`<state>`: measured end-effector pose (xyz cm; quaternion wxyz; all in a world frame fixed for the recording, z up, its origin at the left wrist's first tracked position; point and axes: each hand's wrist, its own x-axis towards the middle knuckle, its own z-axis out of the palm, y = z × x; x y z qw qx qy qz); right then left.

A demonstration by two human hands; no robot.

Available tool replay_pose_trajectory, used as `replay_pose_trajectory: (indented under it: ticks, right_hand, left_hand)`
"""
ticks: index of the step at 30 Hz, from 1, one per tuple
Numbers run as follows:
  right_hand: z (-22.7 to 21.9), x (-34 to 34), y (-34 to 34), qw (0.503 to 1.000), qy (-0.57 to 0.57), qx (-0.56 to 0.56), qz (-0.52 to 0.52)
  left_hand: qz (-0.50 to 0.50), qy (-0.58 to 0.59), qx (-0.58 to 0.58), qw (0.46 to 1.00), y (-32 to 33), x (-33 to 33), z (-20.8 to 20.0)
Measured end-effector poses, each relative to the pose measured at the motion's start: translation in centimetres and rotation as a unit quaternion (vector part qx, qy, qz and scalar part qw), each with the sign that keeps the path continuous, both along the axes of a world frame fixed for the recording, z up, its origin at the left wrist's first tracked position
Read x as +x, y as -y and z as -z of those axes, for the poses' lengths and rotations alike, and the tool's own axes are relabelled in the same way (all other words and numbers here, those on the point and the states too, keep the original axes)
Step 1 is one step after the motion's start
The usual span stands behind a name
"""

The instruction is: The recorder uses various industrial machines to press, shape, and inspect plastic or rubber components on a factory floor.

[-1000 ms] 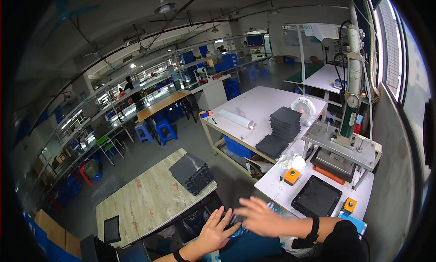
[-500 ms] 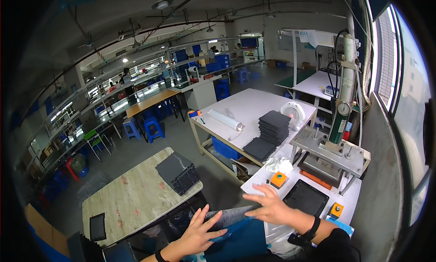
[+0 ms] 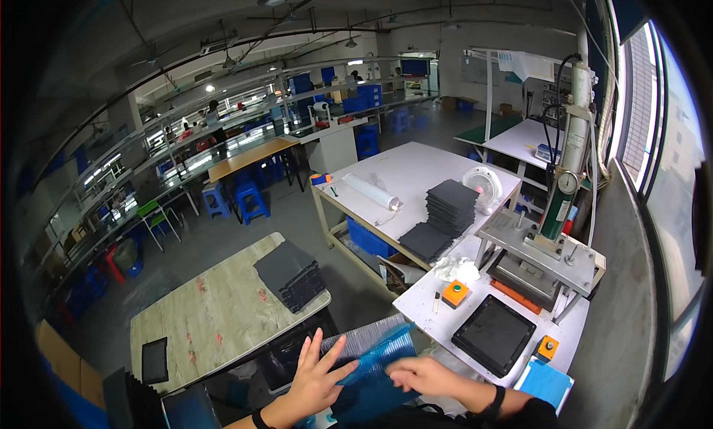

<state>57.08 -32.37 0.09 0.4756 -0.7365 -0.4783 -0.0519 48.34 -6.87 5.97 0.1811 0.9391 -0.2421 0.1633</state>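
Observation:
A sheet of translucent blue film lies low in front of me, its creased upper flap raised. My left hand rests against the film's left side with its fingers spread. At the right edge of the film, my right hand is closed, with fingers curled and the fingertips pinched at the film; the exact grip is partly hidden. Behind the flap shows a ribbed, greyish clear-wrapped stack. On the white bench to the right sits a black rectangular panel in a frame.
A press stands on the bench, with orange button boxes before it and a blue-topped pad nearby. Dark sheets are stacked on the marbled table and the farther white table. A wall and window run along the right.
My right hand has drawn down and closed from spread fingers. The blue flap now rises higher between my hands. My left hand has shifted slightly left, still spread.

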Motion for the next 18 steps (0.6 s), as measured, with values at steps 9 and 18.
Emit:
replay_pose_trajectory:
  ticks: [9,18]
  right_hand:
    - [-2.6,3.7,-8.6,0.861,-0.393,0.320,0.032]
    - [-5.7,2.1,-9.2,0.932,-0.208,-0.106,-0.278]
  left_hand:
    - [-0.013,0.206,0.104,0.973,1.4,1.0,-1.0]
    - [-0.028,-0.292,-0.542,0.788,-4.0,6.0,8.3]
